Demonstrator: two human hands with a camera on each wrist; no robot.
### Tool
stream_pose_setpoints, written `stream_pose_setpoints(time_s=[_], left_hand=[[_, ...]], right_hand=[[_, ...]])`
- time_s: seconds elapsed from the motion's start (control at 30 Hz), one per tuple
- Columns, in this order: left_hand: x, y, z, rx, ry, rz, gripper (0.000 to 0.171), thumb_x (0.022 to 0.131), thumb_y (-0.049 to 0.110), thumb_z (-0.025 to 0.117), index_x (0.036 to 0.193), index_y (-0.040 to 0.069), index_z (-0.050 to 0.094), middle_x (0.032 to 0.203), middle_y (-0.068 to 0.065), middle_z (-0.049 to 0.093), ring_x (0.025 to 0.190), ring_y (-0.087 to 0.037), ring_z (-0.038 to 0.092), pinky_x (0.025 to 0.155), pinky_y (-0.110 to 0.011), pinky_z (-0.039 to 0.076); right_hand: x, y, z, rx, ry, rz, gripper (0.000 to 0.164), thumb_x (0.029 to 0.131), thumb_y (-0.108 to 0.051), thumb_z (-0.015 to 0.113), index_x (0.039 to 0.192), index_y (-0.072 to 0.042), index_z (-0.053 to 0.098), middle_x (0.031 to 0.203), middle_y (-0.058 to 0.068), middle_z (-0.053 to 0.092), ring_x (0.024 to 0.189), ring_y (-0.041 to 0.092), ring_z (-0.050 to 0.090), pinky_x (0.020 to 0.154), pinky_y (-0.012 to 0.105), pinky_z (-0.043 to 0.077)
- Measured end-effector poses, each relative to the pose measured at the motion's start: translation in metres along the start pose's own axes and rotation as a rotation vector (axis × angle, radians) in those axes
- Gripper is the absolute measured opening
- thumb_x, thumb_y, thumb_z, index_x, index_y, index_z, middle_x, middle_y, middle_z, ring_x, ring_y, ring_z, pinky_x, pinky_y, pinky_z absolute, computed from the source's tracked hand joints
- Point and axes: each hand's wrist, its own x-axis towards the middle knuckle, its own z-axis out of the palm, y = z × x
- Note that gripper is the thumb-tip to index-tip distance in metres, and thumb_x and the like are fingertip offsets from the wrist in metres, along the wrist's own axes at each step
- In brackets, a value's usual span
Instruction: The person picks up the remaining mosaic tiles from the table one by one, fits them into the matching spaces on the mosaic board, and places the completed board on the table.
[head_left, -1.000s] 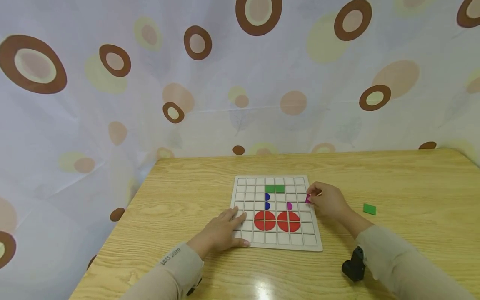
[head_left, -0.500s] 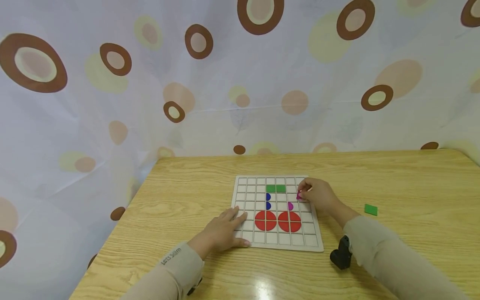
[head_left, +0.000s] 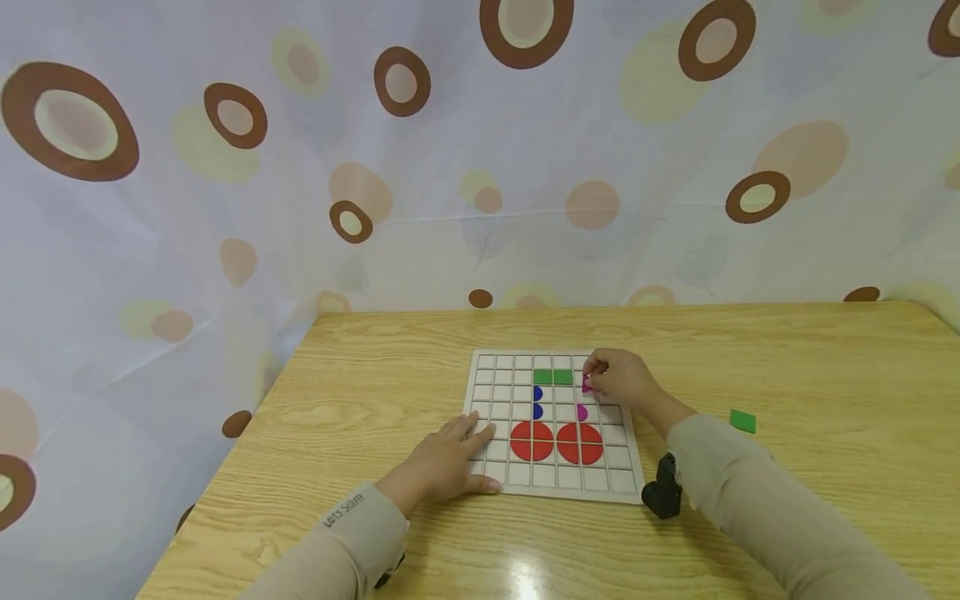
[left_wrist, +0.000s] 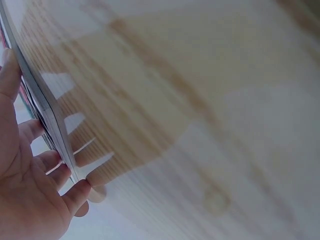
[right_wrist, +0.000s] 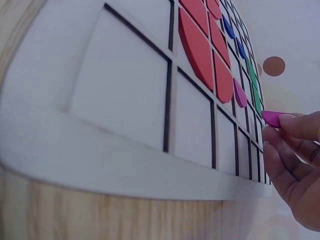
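Note:
A white grid board lies on the wooden table, with several coloured pieces set in its squares. Two red circles of quarter pieces fill the lower middle; above them are two blue half-round pieces, a magenta half-round piece and two green squares. My right hand pinches another magenta half-round piece between thumb and fingers, over the board's upper right squares. With fingers spread, my left hand rests on the board's lower left edge; in the left wrist view its fingers touch that edge.
One loose green square lies on the table right of the board. A black wrist device hangs under the right sleeve. Behind the table hangs a patterned cloth.
My right hand has moved left and slightly away from me, carrying the magenta piece from the board's right edge to over its upper right squares. The left hand stays put.

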Motion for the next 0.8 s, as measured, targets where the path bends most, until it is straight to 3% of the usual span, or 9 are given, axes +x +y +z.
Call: stream_pose_setpoints(time_s=[0.3, 0.8], left_hand=[[0.0001, -0.0006, 0.0007, -0.001, 0.011, 0.016, 0.078, 0.074, 0.059, 0.049, 0.136, 0.017, 0.028, 0.14, -0.009, 0.019, 0.127, -0.027, 0.018, 0.096, -0.045, 0.026], [-0.0008, -0.0005, 0.0003, 0.009, 0.013, 0.026, 0.078, 0.074, 0.06, 0.048, 0.136, 0.017, 0.029, 0.14, -0.01, 0.02, 0.126, -0.028, 0.019, 0.096, -0.045, 0.027]], right_hand=[[0.0028, -0.0005, 0.0039, 0.017, -0.046, -0.02, 0.006, 0.082, 0.001, 0.05, 0.083, 0.001, 0.056, 0.072, 0.007, 0.054, 0.062, 0.017, 0.049, 0.055, 0.026, 0.043], [0.0028, -0.0009, 0.0038, -0.01, -0.054, -0.038, 0.006, 0.08, 0.002, 0.051, 0.082, 0.003, 0.056, 0.069, 0.006, 0.053, 0.06, 0.015, 0.047, 0.052, 0.026, 0.04]])
